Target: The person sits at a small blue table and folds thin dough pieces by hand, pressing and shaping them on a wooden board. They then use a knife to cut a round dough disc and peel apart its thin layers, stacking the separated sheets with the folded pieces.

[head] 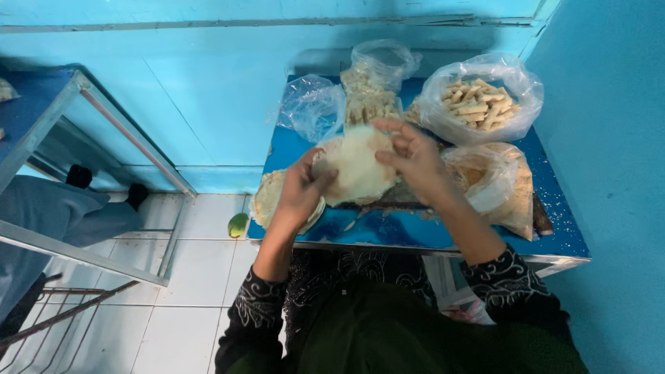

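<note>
Behind, on the blue tabletop (388, 232): a clear bag of pale finger-shaped snacks (481, 102), beside it a narrower bag of square crackers (370, 86), then an empty-looking crumpled plastic bag (312, 105). At the right edge, a bag of brownish crumbs, possibly flour (499, 181). On the white tiled floor (201, 277), just beside the tabletop, a small green fruit (237, 224). Far left, a metal frame (104, 187).
</note>
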A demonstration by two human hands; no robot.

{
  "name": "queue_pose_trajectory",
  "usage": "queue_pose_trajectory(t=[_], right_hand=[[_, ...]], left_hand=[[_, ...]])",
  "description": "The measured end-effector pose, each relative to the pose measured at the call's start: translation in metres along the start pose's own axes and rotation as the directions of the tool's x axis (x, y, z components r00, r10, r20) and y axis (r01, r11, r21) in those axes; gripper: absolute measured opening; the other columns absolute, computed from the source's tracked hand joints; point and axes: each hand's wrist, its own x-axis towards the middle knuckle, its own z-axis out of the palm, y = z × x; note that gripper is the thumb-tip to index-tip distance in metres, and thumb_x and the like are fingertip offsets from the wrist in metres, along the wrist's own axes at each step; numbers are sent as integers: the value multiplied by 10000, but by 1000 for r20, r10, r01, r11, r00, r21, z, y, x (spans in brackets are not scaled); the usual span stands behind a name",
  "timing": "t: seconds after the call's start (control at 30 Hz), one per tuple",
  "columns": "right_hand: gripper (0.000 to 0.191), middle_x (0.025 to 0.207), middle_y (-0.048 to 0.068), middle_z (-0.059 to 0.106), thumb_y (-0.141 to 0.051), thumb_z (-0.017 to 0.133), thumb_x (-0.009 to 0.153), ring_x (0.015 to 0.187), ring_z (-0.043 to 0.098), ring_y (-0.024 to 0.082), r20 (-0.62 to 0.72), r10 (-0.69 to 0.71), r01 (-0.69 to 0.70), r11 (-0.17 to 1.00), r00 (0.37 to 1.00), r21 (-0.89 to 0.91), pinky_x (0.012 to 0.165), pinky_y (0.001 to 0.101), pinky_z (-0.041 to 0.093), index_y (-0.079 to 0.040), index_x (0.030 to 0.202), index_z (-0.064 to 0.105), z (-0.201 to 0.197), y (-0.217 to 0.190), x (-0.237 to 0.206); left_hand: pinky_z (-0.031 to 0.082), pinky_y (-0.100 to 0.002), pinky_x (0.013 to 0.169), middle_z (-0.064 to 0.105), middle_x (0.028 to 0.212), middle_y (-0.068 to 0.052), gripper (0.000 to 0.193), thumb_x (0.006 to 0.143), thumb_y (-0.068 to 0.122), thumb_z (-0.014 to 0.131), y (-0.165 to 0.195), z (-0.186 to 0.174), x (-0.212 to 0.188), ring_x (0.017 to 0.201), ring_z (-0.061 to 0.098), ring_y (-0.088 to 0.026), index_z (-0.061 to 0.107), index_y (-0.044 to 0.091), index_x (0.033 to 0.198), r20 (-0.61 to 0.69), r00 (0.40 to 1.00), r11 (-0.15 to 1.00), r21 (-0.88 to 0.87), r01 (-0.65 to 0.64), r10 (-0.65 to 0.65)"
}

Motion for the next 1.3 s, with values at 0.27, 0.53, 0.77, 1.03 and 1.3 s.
queue_pose_trajectory(t=[0.27, 0.53, 0.77, 1.03, 1.3], right_hand=[[614, 1215, 63, 700, -36, 802, 791, 1028, 696, 207, -33, 11, -28, 823, 999, -567, 846, 350, 588, -108, 1371, 614, -13, 40, 48], [634, 993, 190, 712, -117, 839, 766, 898, 705, 331, -16, -117, 58, 605, 993, -794, 800, 428, 558, -98, 1362, 625, -13, 39, 30], [594, 1128, 202, 659, -134, 842, 720, 995, 642, 372, 58, -206, 125, 328, 977, -936, 781, 486, 524, -94, 1279, 645, 5, 16, 20], [234, 1104, 138, 705, -89, 676, 893, 1075, 648, 363, 254, -325, 363, 336, 911, -869, 927, 472, 512, -83, 1119, 736, -16, 28, 3], [288, 972, 165, 708, -198, 702, 900, 934, 687, 373, 29, -177, 103, 425, 984, -899, 829, 489, 534, -42, 1141, 697, -29, 44, 6]], left_hand=[[549, -475, 851, 709, 1113, -259, 746, 674, 27, 838, -15, 19, 58, 1016, 685, -442, 541, 1, 1358, -45, 985, 697, 711, -86, 167], [523, -506, 883, 628, 1206, -251, 778, 652, 25, 847, -17, 26, 44, 1088, 614, -460, 525, 7, 1361, -49, 976, 627, 773, -98, 214], [526, -496, 825, 553, 1237, -236, 534, 687, 102, 863, -21, 27, 34, 1078, 601, -443, 655, 53, 1176, -49, 974, 479, 875, -65, 223], [444, -491, 943, 689, 1124, -95, 101, 899, 202, 737, -46, 15, -1, 1088, 620, -334, 755, 110, 937, 247, 927, 439, 826, -353, 281], [374, -557, 1047, 701, 1161, -68, 183, 900, 151, 702, -58, 42, -29, 1143, 629, -291, 730, 100, 1073, 153, 895, 366, 874, -321, 418]])
